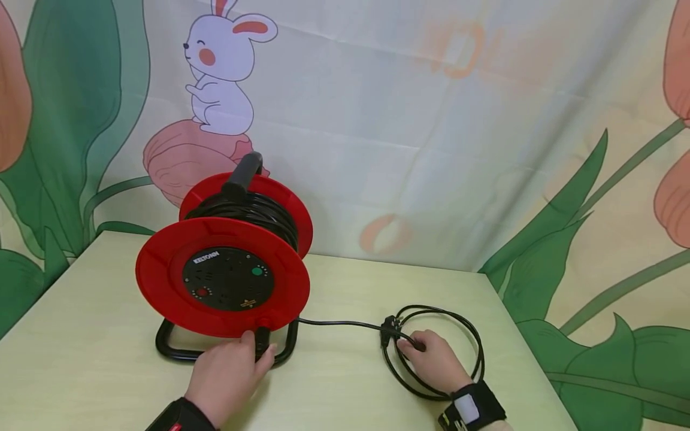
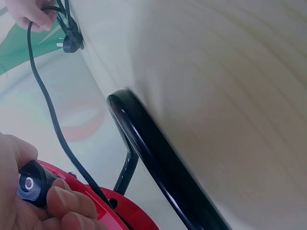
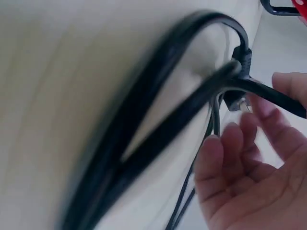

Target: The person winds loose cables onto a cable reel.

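Pale wooden table (image 1: 334, 383) meets a cartoon rabbit backdrop (image 1: 431, 120).

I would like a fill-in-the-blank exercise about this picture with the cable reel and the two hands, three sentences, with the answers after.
1. The flanges of the cable reel are coloured ____.
2. The left hand grips the black ____ at the reel's lower rim.
3. The right hand holds the loose black cable beside its ____, on the table.

Missing words: red; knob; plug
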{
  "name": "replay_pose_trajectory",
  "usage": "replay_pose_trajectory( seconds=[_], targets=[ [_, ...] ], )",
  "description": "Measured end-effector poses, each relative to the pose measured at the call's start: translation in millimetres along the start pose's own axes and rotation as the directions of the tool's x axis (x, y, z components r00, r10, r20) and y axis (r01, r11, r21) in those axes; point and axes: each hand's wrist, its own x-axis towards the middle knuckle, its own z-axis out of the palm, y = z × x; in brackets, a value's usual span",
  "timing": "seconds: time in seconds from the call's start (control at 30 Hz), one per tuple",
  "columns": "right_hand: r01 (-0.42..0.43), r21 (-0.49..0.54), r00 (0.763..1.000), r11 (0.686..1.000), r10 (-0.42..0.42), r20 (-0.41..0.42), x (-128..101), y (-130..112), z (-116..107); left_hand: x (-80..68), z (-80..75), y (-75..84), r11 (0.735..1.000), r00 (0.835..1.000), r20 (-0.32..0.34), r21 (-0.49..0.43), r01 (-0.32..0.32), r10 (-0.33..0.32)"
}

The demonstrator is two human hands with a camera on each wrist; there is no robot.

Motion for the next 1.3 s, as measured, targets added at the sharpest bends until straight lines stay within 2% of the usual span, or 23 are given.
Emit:
replay_pose_trajectory(
  seconds=[0.13,0.33,0.43,0.63,0.8,0.93,1.07,1.2,1.3],
  targets=[
    [-0.032,-0.048,0.999,0.998,0.030,-0.043,-2.6,-4.5,-13.0,0.6,1.1,0.1,1.000,1.000,0.000,0.000,0.000,0.000],
    [0.032,-0.154,0.984,0.988,-0.059,-0.170,-6.1,-26.3,-51.4,1.9,3.0,1.5,1.000,1.000,0.021,0.005,0.011,-0.011],
    [0.034,-0.205,0.974,0.978,-0.079,-0.213,-10.1,-33.9,-72.4,2.4,3.2,3.5,1.000,1.000,0.018,-0.002,0.006,-0.006],
    [0.011,-0.313,0.947,0.950,-0.110,-0.300,-16.2,-25.8,-108.2,2.2,1.8,8.8,1.000,1.000,-0.007,-0.005,-0.008,0.008],
    [-0.038,-0.326,0.937,0.944,-0.080,-0.341,-22.2,-3.6,-143.2,1.8,-0.6,9.4,1.000,1.000,-0.004,0.003,-0.004,0.004],
    [-0.032,-0.338,0.937,0.941,-0.089,-0.339,-25.3,2.7,-169.9,2.4,-2.5,9.9,1.000,1.000,0.000,0.006,-0.004,0.004],
    [0.009,-0.362,0.929,0.932,-0.142,-0.343,-20.1,-7.3,-190.6,3.2,-4.5,11.5,1.000,1.000,0.006,0.002,0.001,-0.001],
    [0.043,-0.386,0.901,0.921,-0.203,-0.384,-9.8,-21.0,-204.9,3.5,-4.9,12.1,1.000,1.000,0.016,0.000,0.008,-0.008],
    [0.042,-0.375,0.884,0.926,-0.209,-0.418,-3.3,-30.2,-211.8,3.8,-4.2,11.9,1.000,1.000,0.021,0.003,0.006,-0.006]
  ],
)
